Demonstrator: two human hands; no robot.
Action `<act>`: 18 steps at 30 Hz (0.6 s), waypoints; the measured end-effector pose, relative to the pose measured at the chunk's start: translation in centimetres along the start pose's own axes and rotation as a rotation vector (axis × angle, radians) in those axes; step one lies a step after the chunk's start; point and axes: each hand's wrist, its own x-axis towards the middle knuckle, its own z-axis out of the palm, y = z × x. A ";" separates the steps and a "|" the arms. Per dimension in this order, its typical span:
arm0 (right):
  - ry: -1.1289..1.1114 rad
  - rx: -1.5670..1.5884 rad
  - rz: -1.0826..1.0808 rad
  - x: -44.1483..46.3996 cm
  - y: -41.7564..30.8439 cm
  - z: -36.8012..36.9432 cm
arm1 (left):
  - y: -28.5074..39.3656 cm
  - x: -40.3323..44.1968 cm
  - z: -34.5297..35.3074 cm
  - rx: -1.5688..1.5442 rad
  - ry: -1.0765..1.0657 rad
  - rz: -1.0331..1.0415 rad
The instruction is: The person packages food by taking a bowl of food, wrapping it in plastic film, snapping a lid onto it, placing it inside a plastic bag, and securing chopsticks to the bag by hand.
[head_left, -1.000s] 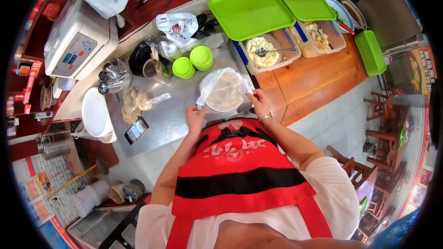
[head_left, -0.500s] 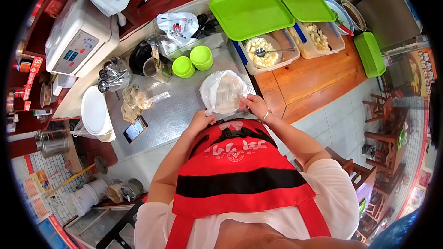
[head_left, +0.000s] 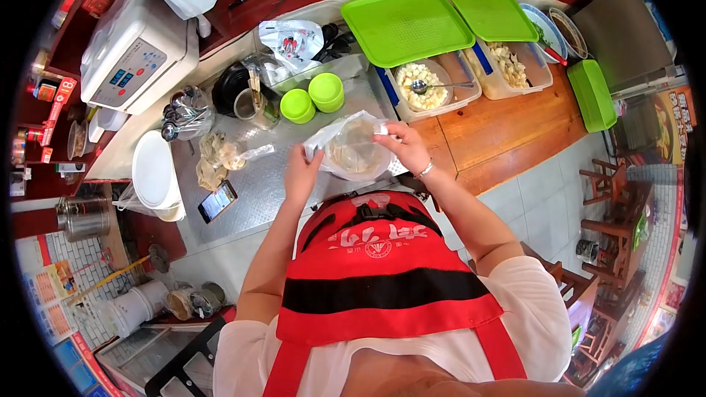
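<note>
A round container inside a thin white plastic bag (head_left: pixel 354 154) sits in front of me at the counter's right side. My left hand (head_left: pixel 302 173) grips the bag's left edge, fingers closed on the plastic. At the upper right of the bag, my right hand (head_left: pixel 407 145) pinches its other edge. The bag's rim is spread between both hands, and a pale, round, translucent surface shows inside. What the container holds cannot be made out.
Beyond the bag stand two stacks of green bowls (head_left: pixel 326 92). A phone (head_left: pixel 218 201) lies at the counter's left edge near a white lidded bucket (head_left: pixel 154 169). Plastic bins of pale chopped food (head_left: pixel 422 84) with green lids (head_left: pixel 407 27) stand at the back right.
Both hands have moved up and away from my body along the bag's sides. The bag's left side is now pulled outward and its rim lies more open.
</note>
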 end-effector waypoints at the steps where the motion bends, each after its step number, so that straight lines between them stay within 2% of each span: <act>1: -0.015 -0.233 -0.211 0.5 -0.4 0.5 | 0.3 0.5 0.0 0.000 0.005 0.001; 2: -0.016 -0.233 -0.217 0.7 -0.8 1.3 | 0.6 1.1 0.0 0.003 0.209 0.226; 3: -0.043 0.031 -0.035 0.5 -1.2 2.3 | 0.8 1.6 -0.1 0.008 0.412 0.450; 4: -0.072 0.294 0.149 0.6 -1.7 3.1 | 0.7 2.5 0.1 0.008 0.417 0.449; 5: -0.083 0.431 0.199 0.8 -1.9 3.5 | 0.5 3.5 0.2 -0.285 0.120 0.266; 6: -0.087 0.431 0.195 1.0 -2.2 3.4 | 0.2 4.1 0.3 -0.570 -0.181 0.076; 7: 0.001 0.536 0.243 1.1 -2.7 3.2 | 1.0 4.1 -0.3 -0.569 -0.175 0.077; 8: 0.089 0.640 0.291 1.2 -3.1 3.0 | 2.6 3.8 -1.5 -0.858 -0.254 -0.033; 9: 0.086 0.735 0.285 1.3 -2.7 2.4 | 3.9 3.6 -2.6 -1.147 -0.334 -0.147; 10: 0.081 0.733 0.281 1.2 -3.3 2.0 | 4.4 3.5 -3.2 -1.149 -0.328 -0.142; 12: 0.099 0.831 0.268 0.9 -4.6 1.0 | 5.2 3.2 -4.2 -1.239 -0.453 -0.169; 18: 0.089 0.905 0.327 0.5 -6.3 0.4 | 6.4 1.8 -5.5 -1.246 -0.451 -0.138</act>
